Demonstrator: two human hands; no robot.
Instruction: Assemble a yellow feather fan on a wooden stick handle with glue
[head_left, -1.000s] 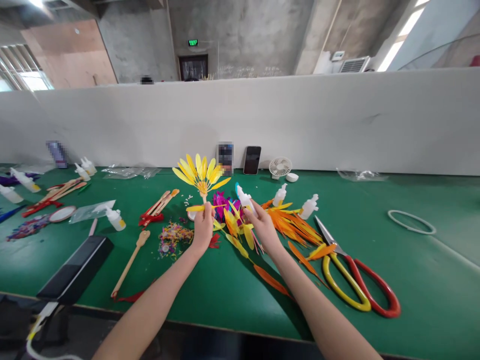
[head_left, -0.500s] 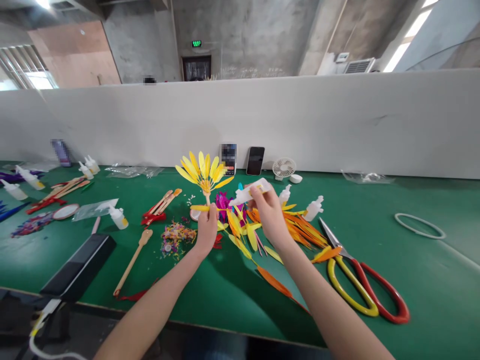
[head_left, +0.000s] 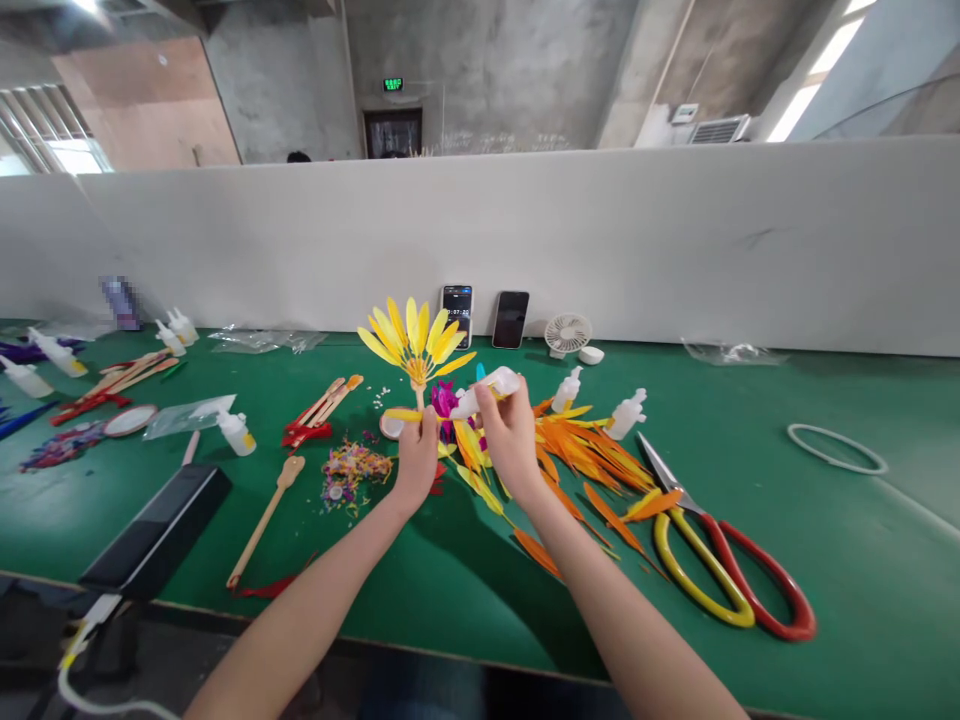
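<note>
My left hand (head_left: 417, 465) is closed around the handle of a wooden stick topped with a fan of yellow feathers (head_left: 416, 340), held upright. A single yellow feather (head_left: 403, 414) is pinched crosswise between its thumb and fingers. My right hand (head_left: 513, 445) grips a white glue bottle (head_left: 501, 384), tilted so its nozzle points left at the feather's quill end near my left thumb. Whether the tip touches the quill I cannot tell. Below and behind the hands lie purple feathers (head_left: 444, 399) and loose yellow feathers (head_left: 480, 487). Orange feathers (head_left: 589, 450) are heaped to the right.
Large scissors (head_left: 724, 560) with red and yellow handles lie at right. More glue bottles (head_left: 627, 413) stand behind. On the left are wooden sticks (head_left: 266, 520), colourful scraps (head_left: 352, 472) and a black box (head_left: 157, 530). Two phones (head_left: 511, 320) and a small fan (head_left: 568, 335) line the partition.
My right hand has moved left and slightly down with the glue bottle, bringing the nozzle closer to the left hand's feather. The fan of feathers has shifted slightly right.
</note>
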